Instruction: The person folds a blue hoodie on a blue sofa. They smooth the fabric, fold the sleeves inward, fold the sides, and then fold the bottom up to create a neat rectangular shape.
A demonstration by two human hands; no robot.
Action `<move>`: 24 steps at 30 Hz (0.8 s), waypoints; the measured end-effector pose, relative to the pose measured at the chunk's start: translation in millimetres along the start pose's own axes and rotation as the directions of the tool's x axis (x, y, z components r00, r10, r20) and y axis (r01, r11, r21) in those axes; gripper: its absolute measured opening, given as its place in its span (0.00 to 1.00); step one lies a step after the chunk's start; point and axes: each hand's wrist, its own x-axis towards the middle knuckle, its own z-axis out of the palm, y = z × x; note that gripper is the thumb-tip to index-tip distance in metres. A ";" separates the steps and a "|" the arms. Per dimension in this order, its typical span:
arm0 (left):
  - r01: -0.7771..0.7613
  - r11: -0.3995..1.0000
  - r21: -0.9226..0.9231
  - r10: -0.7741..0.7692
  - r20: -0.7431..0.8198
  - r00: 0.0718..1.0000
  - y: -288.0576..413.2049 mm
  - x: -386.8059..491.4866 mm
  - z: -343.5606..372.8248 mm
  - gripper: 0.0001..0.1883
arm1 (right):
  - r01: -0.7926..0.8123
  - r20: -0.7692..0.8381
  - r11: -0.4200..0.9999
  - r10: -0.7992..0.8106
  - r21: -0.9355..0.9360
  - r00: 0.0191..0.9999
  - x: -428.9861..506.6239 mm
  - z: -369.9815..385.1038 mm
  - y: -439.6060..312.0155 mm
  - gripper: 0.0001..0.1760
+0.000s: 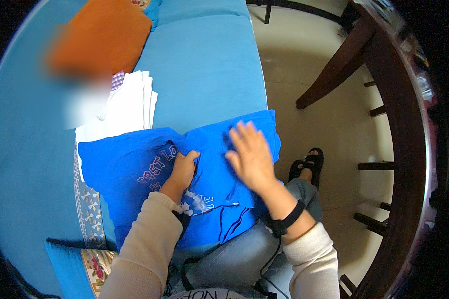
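Observation:
A bright blue printed garment (pixel 112 160), apparently a T-shirt, lies spread and partly folded across the seat in front of me and over the edge of my lap. It bears white-outlined lettering and a pale print. My left hand (pixel 184 170) grips a fold of its cloth near the middle, thumb on top and the other fingers partly hidden. Over the garment's right part, my right hand (pixel 249 157) is flat with fingers apart, palm down and slightly blurred. Whether its palm touches the cloth I cannot tell.
Folded white clothes (pixel 133 101) lie beyond the garment on the blue sofa (pixel 205 71). An orange cushion (pixel 112 37) rests behind them. Near my left arm is a blue cushion with a floral panel (pixel 65 267). A dark wooden table (pixel 400 123) stands at right, over the tiled floor (pixel 284 74).

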 end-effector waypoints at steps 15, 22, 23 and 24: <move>0.189 0.980 0.062 -0.191 0.021 0.981 10.0 -11.5 -1.3 0.24 | -0.229 0.190 0.939 0.281 -0.258 0.941 -66.6 -32.2 14.6 0.36; 0.183 0.770 0.612 -0.242 0.015 0.970 15.5 -64.3 -24.4 0.28 | -0.016 0.114 0.998 0.022 -0.053 0.993 -81.5 -26.8 23.7 0.34; 0.190 0.764 0.617 -0.246 0.006 0.969 16.1 -67.5 -26.4 0.27 | -0.008 0.076 1.000 0.009 -0.017 0.997 -80.4 -27.8 26.7 0.32; 0.225 0.763 0.606 -0.264 -0.026 0.964 17.6 -69.8 -27.2 0.25 | -0.066 0.081 0.997 0.064 0.033 0.995 -78.7 -28.2 28.6 0.27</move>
